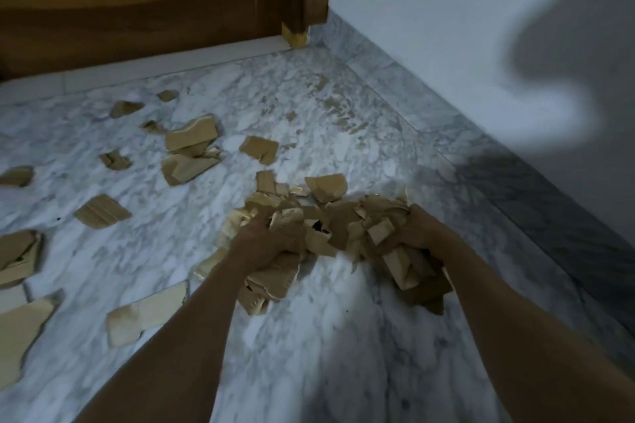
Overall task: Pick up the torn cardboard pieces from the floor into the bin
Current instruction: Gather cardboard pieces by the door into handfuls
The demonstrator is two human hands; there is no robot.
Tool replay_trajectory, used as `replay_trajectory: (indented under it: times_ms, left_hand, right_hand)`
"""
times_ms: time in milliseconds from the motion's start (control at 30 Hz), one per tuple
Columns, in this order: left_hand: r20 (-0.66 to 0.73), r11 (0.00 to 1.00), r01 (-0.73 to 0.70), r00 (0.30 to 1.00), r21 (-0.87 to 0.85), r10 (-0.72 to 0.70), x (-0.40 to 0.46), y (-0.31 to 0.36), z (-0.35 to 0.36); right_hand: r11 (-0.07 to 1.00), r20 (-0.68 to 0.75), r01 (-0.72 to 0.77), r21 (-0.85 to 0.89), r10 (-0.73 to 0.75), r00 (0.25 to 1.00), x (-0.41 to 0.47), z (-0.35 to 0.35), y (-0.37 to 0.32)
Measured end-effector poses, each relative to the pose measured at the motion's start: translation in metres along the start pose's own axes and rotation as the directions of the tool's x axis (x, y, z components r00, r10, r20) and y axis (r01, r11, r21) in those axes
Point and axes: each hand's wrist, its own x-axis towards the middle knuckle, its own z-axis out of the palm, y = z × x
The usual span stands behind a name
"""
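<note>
I see both hands pressed inward on one heap of torn cardboard pieces [330, 233], centre frame. Left hand [264, 240] clamps heap at 9 o'clock side, fingers curled shut on scraps; right hand [417, 233] mirrors at 3 o'clock, fingers wrapped tight on scraps. Squeeze from both sides keeps loose bits bundled, my read. Some scraps hang below grip, may drop. Scattered pieces [190, 151] lie on marble floor [309, 354] from 9 to 12 o'clock. Wooden door [137, 10] at 11 o'clock. Bin not in view.
</note>
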Motion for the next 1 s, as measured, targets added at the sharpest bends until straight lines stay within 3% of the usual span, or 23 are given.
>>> replay_trajectory:
  times_ms: [100,200,267,333,400,500,633,767,867,1000]
  left_hand:
    - [0.013,0.992,0.038,0.999,-0.117,-0.037,0.019,-0.032,-0.031]
    - [-0.046,0.981,0.092,0.994,-0.171,-0.101,0.012,-0.029,-0.065]
    - [0.021,0.961,0.216,0.976,-0.175,-0.216,-0.002,-0.018,-0.072]
    - [0.072,0.966,0.241,0.969,-0.094,-0.235,-0.002,-0.022,-0.064]
    - [-0.038,0.974,0.226,0.974,0.033,-0.225,0.005,-0.031,-0.051]
    - [-0.208,0.949,0.193,0.968,0.250,-0.142,0.014,-0.036,-0.044]
    - [-0.236,0.943,0.182,0.965,0.279,-0.117,0.018,-0.041,-0.042]
    - [-0.226,0.928,0.191,0.967,0.319,-0.121,0.019,-0.038,-0.042]
    - [-0.218,0.926,0.201,0.967,0.321,-0.135,0.017,-0.034,-0.043]
    - [-0.202,0.974,0.119,0.976,0.192,-0.079,0.013,-0.038,-0.048]
  right_hand:
    - [0.965,0.092,0.231,0.127,-0.244,0.965,0.000,0.002,-0.037]
    - [0.943,0.107,0.260,0.209,-0.286,0.952,0.010,0.009,-0.087]
    - [0.966,0.111,0.222,0.133,-0.237,0.965,0.024,0.021,-0.117]
    - [0.988,0.123,0.152,0.023,-0.154,0.980,0.055,0.035,-0.124]
    - [0.997,0.138,0.075,-0.031,-0.070,0.988,0.082,0.053,-0.122]
    - [0.988,0.049,-0.014,-0.151,0.022,0.999,0.065,0.067,-0.140]
    - [0.941,-0.015,-0.047,-0.335,0.045,0.999,0.069,0.073,-0.146]
    - [0.973,-0.050,0.011,-0.232,-0.023,0.998,0.069,0.080,-0.138]
    - [1.000,-0.014,-0.012,0.013,0.013,1.000,0.059,0.090,-0.126]
    - [0.970,-0.043,0.089,0.228,-0.081,0.996,0.061,0.101,-0.100]
